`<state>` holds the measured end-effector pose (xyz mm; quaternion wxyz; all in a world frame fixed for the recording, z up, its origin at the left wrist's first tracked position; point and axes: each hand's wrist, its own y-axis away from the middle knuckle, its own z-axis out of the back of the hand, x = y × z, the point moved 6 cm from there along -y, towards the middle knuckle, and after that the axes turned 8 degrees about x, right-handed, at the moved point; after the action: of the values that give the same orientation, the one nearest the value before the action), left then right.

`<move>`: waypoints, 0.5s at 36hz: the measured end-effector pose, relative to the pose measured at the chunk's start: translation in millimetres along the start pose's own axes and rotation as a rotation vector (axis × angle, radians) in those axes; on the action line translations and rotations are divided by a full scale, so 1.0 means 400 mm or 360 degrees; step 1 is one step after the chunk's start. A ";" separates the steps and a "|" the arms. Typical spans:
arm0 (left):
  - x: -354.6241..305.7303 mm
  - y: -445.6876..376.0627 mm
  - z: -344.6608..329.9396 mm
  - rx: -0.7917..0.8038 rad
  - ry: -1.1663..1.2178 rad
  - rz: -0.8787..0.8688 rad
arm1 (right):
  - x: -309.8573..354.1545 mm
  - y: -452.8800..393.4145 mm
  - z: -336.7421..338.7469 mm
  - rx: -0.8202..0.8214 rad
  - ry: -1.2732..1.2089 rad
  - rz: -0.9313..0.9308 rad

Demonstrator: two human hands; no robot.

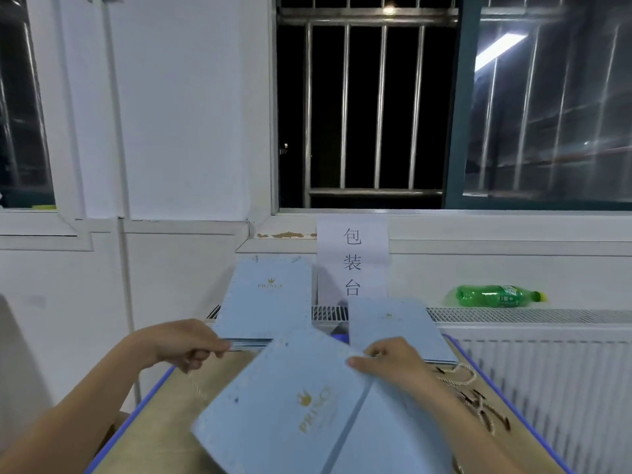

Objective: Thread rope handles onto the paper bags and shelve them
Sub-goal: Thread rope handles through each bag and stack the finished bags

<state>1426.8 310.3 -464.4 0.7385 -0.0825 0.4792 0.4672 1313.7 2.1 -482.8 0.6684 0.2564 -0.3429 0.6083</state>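
Flat on the desk lies a blue bag; right hand pinches its top edge, left hand pinches a rope. More ropes lie right.

Two bare forearms, coming in from the near left and near right edges. No sleeves in view on either arm (bare right down to the frame edge). Left hand and right hand both without gloves. No rings, watch or bracelet showing on fingers or wrists. Fingernails short and plain, unpainted.
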 end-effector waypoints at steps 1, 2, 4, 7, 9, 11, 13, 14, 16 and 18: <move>0.027 -0.018 0.008 -0.0073 0.0100 0.0073 | -0.033 -0.004 -0.022 0.0047 -0.0013 -0.0061; 0.050 -0.032 0.012 -0.0133 0.0248 0.0109 | -0.064 -0.006 -0.044 0.0088 -0.0050 -0.0099; 0.072 -0.055 0.000 -0.0208 0.0588 0.0085 | -0.113 -0.011 -0.083 0.0125 -0.0094 -0.0127; 0.067 -0.082 -0.037 -0.0293 0.0977 -0.0056 | -0.153 -0.018 -0.113 0.0111 -0.0051 -0.0157; 0.048 -0.092 -0.065 -0.0290 0.1040 -0.0191 | -0.161 -0.016 -0.111 0.0055 -0.0044 -0.0184; 0.034 -0.109 -0.089 -0.0316 0.0934 -0.0251 | -0.162 -0.010 -0.103 0.0017 -0.0027 -0.0193; 0.014 -0.116 -0.117 -0.0394 0.0569 -0.0206 | -0.158 0.004 -0.097 -0.0004 0.0050 -0.0181; 0.006 -0.120 -0.136 -0.0400 0.0329 -0.0151 | -0.150 0.013 -0.097 0.0005 0.0142 -0.0173; 0.002 -0.127 -0.169 -0.0377 -0.0124 -0.0056 | -0.129 0.030 -0.099 0.0055 0.0484 -0.0168; 0.007 -0.129 -0.199 -0.0356 -0.0482 -0.0034 | -0.096 0.055 -0.098 0.0123 0.0872 -0.0214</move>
<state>1416.7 238.2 -525.6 0.7934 -0.0980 0.3066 0.5167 1296.9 10.4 -539.0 0.7647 0.1298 -0.1083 0.6218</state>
